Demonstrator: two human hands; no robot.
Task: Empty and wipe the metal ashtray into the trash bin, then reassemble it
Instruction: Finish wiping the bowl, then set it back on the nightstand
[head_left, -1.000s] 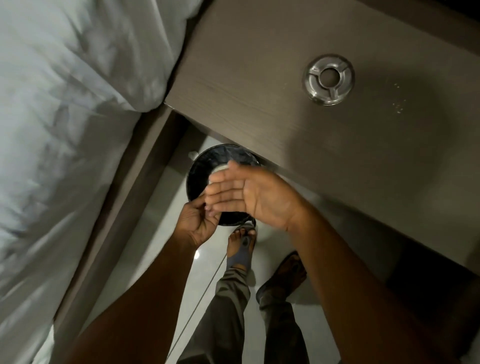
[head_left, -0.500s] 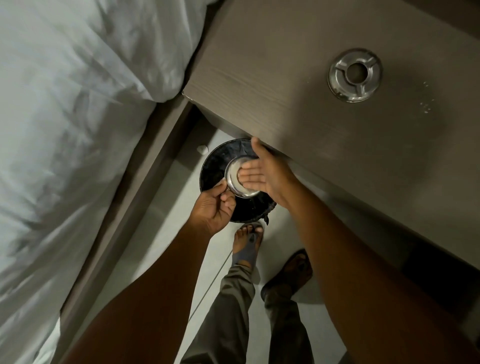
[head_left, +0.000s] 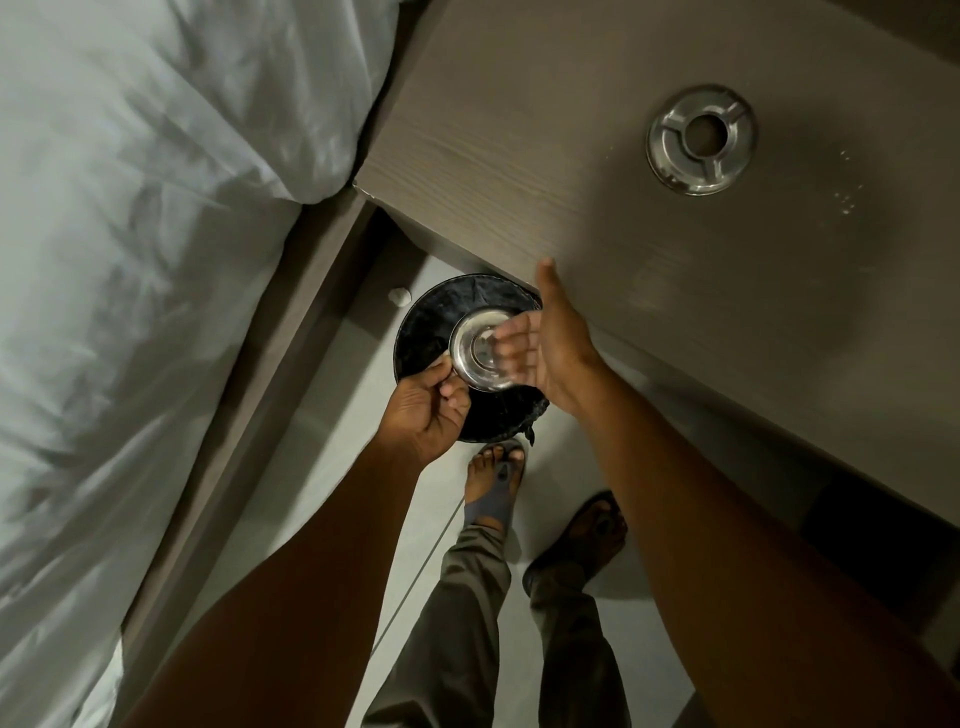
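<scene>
Pinched the rim of the shiny ashtray bowl (head_left: 480, 349) with the left hand (head_left: 423, 405), fingers (head_left: 453, 387) clamped on its edge. Held it right over the black trash bin (head_left: 426, 332) on the floor. Kept the right hand (head_left: 545, 340) flat and spread, blurry fingertips (head_left: 511, 345) just across the bowl. Left the ashtray's ring lid (head_left: 701, 140) far past the right fingers, on the brown table (head_left: 571, 156). Saw white specks near that lid, a white bed (head_left: 130, 260) beyond the left fingers, and a small white bit (head_left: 399, 296) by the bin. Stood with sandaled feet (head_left: 496, 478) just below the bin.
</scene>
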